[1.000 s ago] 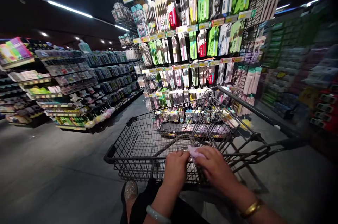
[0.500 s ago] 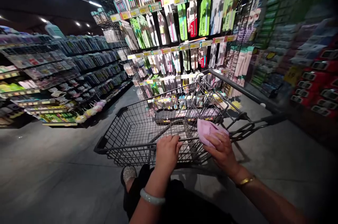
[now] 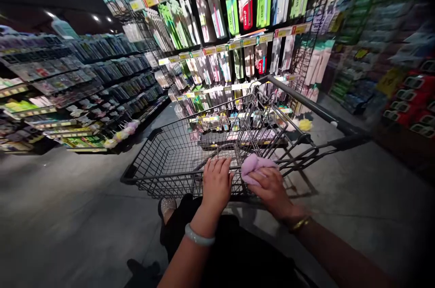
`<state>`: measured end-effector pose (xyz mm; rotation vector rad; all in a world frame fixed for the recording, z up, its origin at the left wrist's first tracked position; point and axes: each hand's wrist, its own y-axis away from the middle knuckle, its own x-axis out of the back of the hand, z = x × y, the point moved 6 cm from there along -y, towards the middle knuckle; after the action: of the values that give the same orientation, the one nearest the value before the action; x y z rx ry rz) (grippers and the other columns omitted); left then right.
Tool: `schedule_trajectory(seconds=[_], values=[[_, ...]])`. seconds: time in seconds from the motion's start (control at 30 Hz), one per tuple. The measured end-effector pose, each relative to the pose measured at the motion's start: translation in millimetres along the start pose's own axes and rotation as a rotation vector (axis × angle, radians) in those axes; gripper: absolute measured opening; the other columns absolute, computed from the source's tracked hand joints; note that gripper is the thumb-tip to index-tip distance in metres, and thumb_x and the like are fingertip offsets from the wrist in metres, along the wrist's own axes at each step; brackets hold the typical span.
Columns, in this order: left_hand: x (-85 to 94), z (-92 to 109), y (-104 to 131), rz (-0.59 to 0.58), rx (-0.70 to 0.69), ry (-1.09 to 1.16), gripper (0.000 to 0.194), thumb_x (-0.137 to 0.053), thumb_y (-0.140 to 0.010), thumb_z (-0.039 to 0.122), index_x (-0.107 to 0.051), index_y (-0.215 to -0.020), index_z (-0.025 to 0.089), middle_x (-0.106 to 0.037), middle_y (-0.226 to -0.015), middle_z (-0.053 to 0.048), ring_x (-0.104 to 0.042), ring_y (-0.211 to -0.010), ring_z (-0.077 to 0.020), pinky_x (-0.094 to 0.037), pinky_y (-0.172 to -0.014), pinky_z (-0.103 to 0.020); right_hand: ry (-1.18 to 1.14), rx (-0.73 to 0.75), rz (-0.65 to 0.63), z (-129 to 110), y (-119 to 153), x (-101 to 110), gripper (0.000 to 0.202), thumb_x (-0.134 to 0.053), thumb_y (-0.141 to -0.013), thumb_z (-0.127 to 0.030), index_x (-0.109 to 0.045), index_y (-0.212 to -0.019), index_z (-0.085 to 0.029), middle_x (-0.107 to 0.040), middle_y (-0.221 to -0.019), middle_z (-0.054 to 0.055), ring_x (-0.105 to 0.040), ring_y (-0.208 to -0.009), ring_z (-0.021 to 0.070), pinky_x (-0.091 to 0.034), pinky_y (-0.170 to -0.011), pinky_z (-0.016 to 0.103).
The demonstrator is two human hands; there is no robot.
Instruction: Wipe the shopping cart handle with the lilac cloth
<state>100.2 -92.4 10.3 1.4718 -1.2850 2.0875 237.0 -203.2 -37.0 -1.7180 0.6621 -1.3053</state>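
A black wire shopping cart [image 3: 170,178] stands sideways in front of me, its handle at the right. My left hand [image 3: 216,181] lies over the near top rail, its fingers fairly straight and slightly apart; nothing is visible in it. Just to the right, my right hand [image 3: 268,184] is closed on a bunched lilac cloth [image 3: 253,163]. The cloth sits against the same rail, close to the left hand. The palm side of each hand is hidden. No goods show inside the basket.
Behind the cart rises a display rack [image 3: 217,48] hung with packaged toothbrushes. More stocked shelves [image 3: 112,66] line the left side, and red packages [image 3: 411,98] hang at the right. The cart handle [image 3: 306,102] extends toward the right. Grey floor [image 3: 84,206] surrounds my feet.
My right hand has slid left along the rail with the cloth, closer to my left hand. The left hand's fingers have straightened over the rail. The view has tilted down slightly.
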Motion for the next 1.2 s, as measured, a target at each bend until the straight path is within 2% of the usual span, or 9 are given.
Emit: schedule_trajectory(seconds=[0.1,0.17,0.3,0.4,0.57,0.63,0.8,1.0,1.2], values=[[-6.7,-2.9,-1.5,-0.074,0.032,0.001,0.027,-0.047,-0.101,0.03,-0.061,-0.122,0.022,-0.068,-0.109,-0.007,-0.059,-0.101,-0.0237,-0.041,-0.098,-0.044,-0.03,0.114,-0.186,-5.2,28.7,-35.0,0.013,-0.065,-0.091,-0.022,-0.072,-0.081,-0.026,-0.07,-0.084,0.0,-0.053,-0.094,0.0178,-0.036,-0.098,0.039],[-6.6,-3.1,-1.9,-0.1,0.035,0.0,0.024,-0.046,-0.101,0.03,-0.062,-0.118,0.022,-0.068,-0.101,-0.006,-0.058,-0.095,-0.0236,-0.042,-0.092,-0.042,-0.054,0.142,-0.296,-8.3,38.0,-45.0,0.011,-0.068,-0.089,-0.024,-0.071,-0.078,-0.025,-0.069,-0.084,0.0,-0.052,-0.092,0.0171,-0.037,-0.095,0.037],[-5.7,0.0,-2.0,-0.109,0.029,0.012,0.024,-0.046,-0.101,0.03,-0.061,-0.119,0.021,-0.066,-0.103,-0.006,-0.057,-0.098,-0.0247,-0.04,-0.092,-0.042,-0.064,0.048,-0.163,-11.0,12.3,-20.8,0.014,-0.065,-0.091,-0.024,-0.07,-0.079,-0.025,-0.07,-0.111,-0.001,-0.049,-0.115,0.021,-0.031,-0.105,0.045],[-6.9,1.7,-2.1,-0.111,0.027,0.026,0.025,-0.046,-0.101,0.029,-0.06,-0.12,0.021,-0.066,-0.105,-0.007,-0.057,-0.1,-0.0249,-0.04,-0.093,-0.043,-0.04,0.029,-0.051,-11.9,-3.2,-11.7,0.011,-0.065,-0.091,-0.021,-0.071,-0.084,-0.027,-0.07,-0.115,-0.001,-0.048,-0.12,0.0222,-0.029,-0.108,0.047],[-5.5,1.5,-1.3,-0.106,0.017,0.023,0.025,-0.048,-0.1,0.029,-0.059,-0.121,0.022,-0.066,-0.102,-0.006,-0.057,-0.096,-0.0243,-0.041,-0.092,-0.042,-0.046,0.118,-0.17,-14.4,12.7,-27.3,0.014,-0.062,-0.093,-0.021,-0.071,-0.084,-0.027,-0.072,-0.109,-0.004,-0.054,-0.111,0.0161,-0.034,-0.106,0.039],[-5.2,1.3,-0.7,-0.099,0.012,0.028,0.025,-0.05,-0.1,0.03,-0.059,-0.121,0.022,-0.066,-0.102,-0.006,-0.057,-0.095,-0.024,-0.041,-0.091,-0.042,-0.072,0.033,-0.148,-7.2,7.4,-11.6,0.018,-0.06,-0.093,-0.021,-0.07,-0.078,-0.026,-0.072,-0.108,-0.003,-0.054,-0.114,0.0175,-0.034,-0.106,0.041],[-4.5,0.4,-0.2,-0.066,0.019,0.056,0.024,-0.052,-0.099,0.032,-0.06,-0.12,0.021,-0.066,-0.105,-0.006,-0.057,-0.097,-0.0237,-0.04,-0.093,-0.042,0.058,-0.091,0.114,8.1,-29.3,44.3,0.019,-0.064,-0.088,-0.013,-0.074,-0.092,-0.029,-0.071,-0.114,0.001,-0.054,-0.119,0.0234,-0.038,-0.105,0.047],[-0.9,-1.2,1.2,-0.07,0.032,0.098,0.022,-0.052,-0.099,0.028,-0.061,-0.119,0.023,-0.066,-0.102,-0.004,-0.057,-0.095,-0.0232,-0.04,-0.091,-0.041,0.02,0.001,0.021,-1.6,-8.0,18.5,0.024,-0.054,-0.096,-0.019,-0.07,-0.08,-0.026,-0.073,-0.105,-0.003,-0.057,-0.106,0.0182,-0.036,-0.104,0.041],[-3.2,-7.8,0.3,-0.056,0.079,0.131,0.022,-0.044,-0.102,0.028,-0.064,-0.11,0.024,-0.066,-0.095,-0.003,-0.057,-0.091,-0.0224,-0.039,-0.088,-0.04,0.079,-0.154,0.126,21.0,-32.0,62.9,0.024,-0.056,-0.091,-0.011,-0.073,-0.091,-0.029,-0.07,-0.114,0.001,-0.054,-0.116,0.0239,-0.036,-0.102,0.047]])
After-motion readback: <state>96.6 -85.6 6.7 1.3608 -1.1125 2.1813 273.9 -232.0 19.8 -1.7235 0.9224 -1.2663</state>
